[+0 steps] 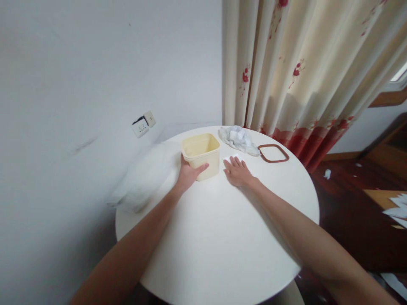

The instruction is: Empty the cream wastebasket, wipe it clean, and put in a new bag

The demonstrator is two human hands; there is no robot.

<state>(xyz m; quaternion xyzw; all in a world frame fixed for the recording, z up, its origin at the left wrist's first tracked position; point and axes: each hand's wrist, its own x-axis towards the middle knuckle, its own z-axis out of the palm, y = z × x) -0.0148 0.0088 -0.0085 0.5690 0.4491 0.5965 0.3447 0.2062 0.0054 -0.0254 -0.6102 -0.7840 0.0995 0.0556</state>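
Observation:
A pale yellow, open-topped plastic bin [210,163] stands upright on the white round table [222,245]. My left hand [188,173] is closed on the bin's near left side, with the thumb across its front. My right hand [238,173] lies flat to the right of the bin, fingers spread. Under its fingertips shows a thin white piece [227,158], perhaps tissue or cloth; most of it is hidden.
Behind my right hand lies a crumpled whitish plastic bag [238,139], touching or close to a brown rounded-square ring [273,161]. A blurred white bag [143,180] rests at the table's left edge by the wall. Curtains [286,84] hang behind.

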